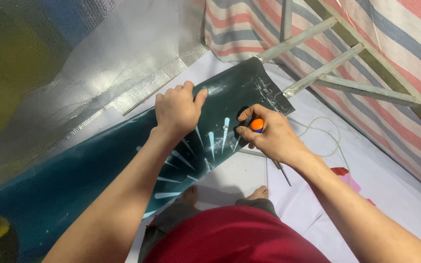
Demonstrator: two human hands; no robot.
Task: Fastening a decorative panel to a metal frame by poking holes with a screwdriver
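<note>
A long dark green sheet [74, 180] with pale blue streaks lies across the floor, its far end by a metal frame. My left hand [176, 109] presses flat on the sheet's upper part, fingers closed together. My right hand [269, 136] grips a small tool with an orange and blue handle [257, 125], held against the sheet just right of the left hand. A small silvery dot [225, 127] shows on the sheet between the two hands.
A silvery foil sheet [98, 63] covers the left and back. A striped red, white and blue tarp [405, 63] hangs behind a metal ladder frame [332, 73] at the right. A white cord [327, 131] and a thin metal rod [282, 173] lie on white sheets [391, 195].
</note>
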